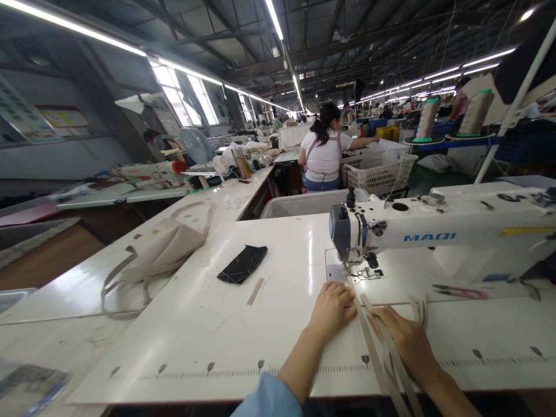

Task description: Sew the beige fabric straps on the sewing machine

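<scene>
A long beige fabric strap (370, 341) runs from under the sewing machine's needle toward the table's front edge. My left hand (332, 307) lies flat beside the needle plate, its fingers close together and its thumb side touching the strap's edge. To the right, my right hand (403, 339) is closed around another length of beige strap, whose short end sticks out past the fingertips and whose rest hangs down toward me. The white sewing machine (434, 226) stands just beyond both hands. Loops of beige strap (419, 310) lie behind my right hand.
Pink-handled thread snips (463, 291) lie by the machine base. Left on the table are a black fabric piece (242, 264), a short beige strip (256, 291) and a beige bag piece with straps (163, 252). A person (322, 153) sits ahead near a white basket (377, 171).
</scene>
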Tool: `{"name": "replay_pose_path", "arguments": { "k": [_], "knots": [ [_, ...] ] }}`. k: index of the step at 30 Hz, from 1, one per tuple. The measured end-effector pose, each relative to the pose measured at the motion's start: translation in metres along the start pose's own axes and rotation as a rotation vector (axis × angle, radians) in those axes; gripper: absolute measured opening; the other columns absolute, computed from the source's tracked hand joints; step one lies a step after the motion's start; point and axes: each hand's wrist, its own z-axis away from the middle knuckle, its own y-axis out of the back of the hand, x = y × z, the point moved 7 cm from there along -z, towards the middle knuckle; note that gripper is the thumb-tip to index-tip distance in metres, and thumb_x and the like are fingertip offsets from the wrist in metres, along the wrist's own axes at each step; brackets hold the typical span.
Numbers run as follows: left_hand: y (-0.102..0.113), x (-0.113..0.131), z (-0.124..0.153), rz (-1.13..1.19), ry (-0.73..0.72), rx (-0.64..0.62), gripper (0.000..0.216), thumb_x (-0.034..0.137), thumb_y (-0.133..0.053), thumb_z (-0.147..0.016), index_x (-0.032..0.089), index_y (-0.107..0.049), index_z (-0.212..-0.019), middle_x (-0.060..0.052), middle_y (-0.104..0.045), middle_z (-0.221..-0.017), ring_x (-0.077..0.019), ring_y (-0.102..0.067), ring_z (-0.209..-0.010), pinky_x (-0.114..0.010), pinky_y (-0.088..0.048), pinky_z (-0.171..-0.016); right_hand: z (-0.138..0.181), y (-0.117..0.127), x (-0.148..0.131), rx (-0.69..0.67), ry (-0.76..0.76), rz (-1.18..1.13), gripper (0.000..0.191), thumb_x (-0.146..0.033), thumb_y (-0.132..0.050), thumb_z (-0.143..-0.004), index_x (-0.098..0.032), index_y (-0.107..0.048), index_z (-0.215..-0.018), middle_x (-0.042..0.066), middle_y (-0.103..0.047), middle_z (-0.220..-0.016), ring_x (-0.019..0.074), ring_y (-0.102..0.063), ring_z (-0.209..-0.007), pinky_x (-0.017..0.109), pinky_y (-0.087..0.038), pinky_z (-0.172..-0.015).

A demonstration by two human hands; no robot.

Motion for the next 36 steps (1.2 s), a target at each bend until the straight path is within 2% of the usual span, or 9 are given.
{"name": "replay_pose_path", "arguments": {
  "k": [13,27,31,36],
  "knots": [
    [0.0039,0.0023,0.0003,0.017,0.005,0.01,0.011,0.024,-0.056,-0.082,0.019,-0.063,-0.088,-0.006,-0.067,-0.091,-0.021,-0.059,-0.091,-0.037,-0.045,-0.083,-0.0001,0.0021,-0.003,-0.004,0.013,-0.01,0.02,-0.02,-0.042,-0.093,-0.018,-0.061,-0.098,0.003,-0.061,-0.08,0.014,-0.061,-0.067,0.022,-0.048,-0.061],
    [-0.0014,-0.001,-0.0002,0.001,-0.003,0.014,0.006,0.023,-0.061,-0.078,0.018,-0.06,-0.081,-0.004,-0.066,-0.085,-0.0197,-0.059,-0.089,-0.036,-0.045,-0.081,0.0025,-0.0009,-0.0006,0.012,0.031,0.002,0.02,-0.025,-0.042,-0.095,-0.019,-0.06,-0.1,0.001,-0.061,-0.08,0.01,-0.06,-0.069,0.021,-0.047,-0.064],
    [-0.0029,-0.0026,0.0005,0.001,-0.007,0.029,0.013,0.03,-0.062,-0.079,0.018,-0.059,-0.077,-0.004,-0.066,-0.084,-0.0203,-0.059,-0.088,-0.036,-0.044,-0.08,0.0015,-0.0012,-0.001,0.046,0.019,-0.007,0.022,-0.024,-0.041,-0.095,-0.019,-0.062,-0.095,0.001,-0.061,-0.077,0.0101,-0.06,-0.066,0.021,-0.047,-0.063],
    [-0.003,-0.0048,-0.0002,0.007,0.026,0.013,0.012,0.029,-0.061,-0.08,0.018,-0.062,-0.085,-0.004,-0.067,-0.086,-0.0206,-0.058,-0.089,-0.038,-0.043,-0.084,-0.0015,-0.0003,-0.0018,0.053,0.011,-0.042,0.023,-0.026,-0.041,-0.095,-0.02,-0.063,-0.096,0.001,-0.061,-0.076,0.0107,-0.06,-0.064,0.022,-0.048,-0.064]
  ]
}}
